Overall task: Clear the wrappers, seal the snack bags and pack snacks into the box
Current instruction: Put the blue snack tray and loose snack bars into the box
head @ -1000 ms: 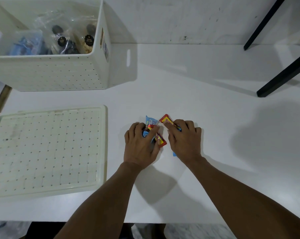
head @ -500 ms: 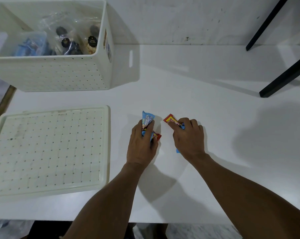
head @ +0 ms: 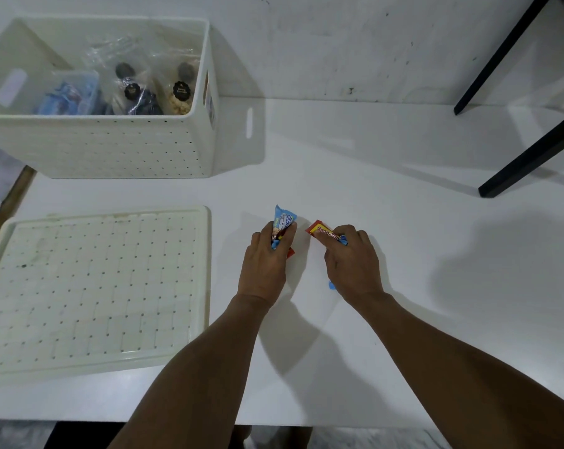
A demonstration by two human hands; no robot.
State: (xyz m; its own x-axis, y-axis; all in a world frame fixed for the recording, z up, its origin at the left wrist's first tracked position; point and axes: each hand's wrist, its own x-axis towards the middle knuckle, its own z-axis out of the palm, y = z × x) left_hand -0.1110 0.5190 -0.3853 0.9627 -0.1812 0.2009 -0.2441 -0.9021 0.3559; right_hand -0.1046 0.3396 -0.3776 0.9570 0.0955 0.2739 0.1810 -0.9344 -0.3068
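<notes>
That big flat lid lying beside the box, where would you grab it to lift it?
Probably by its raised rim on the right edge, coming in from the right. The lid lies flat on the table, so only the lip offers a hold, and that edge sits nearest the left hand, with bare table beside it.

A: Support surface?
B: White table (head: 387, 196), matte, set against a scuffed white wall.

A: Items directly on it?
B: Far left, a white perforated box (head: 118, 150), open-topped, standing upright. Just in front of it, the matching lid (head: 92, 286), lying flat, its near edge close to the table's front edge.

A: Centre?
B: Small snack packets, mostly covered. A blue packet (head: 284, 222) and a red packet (head: 321, 230) sit near each other, apart from the lid. Whether each lies flat on the table cannot be determined.

A: Right side?
B: Bare surface with shadows.
</notes>
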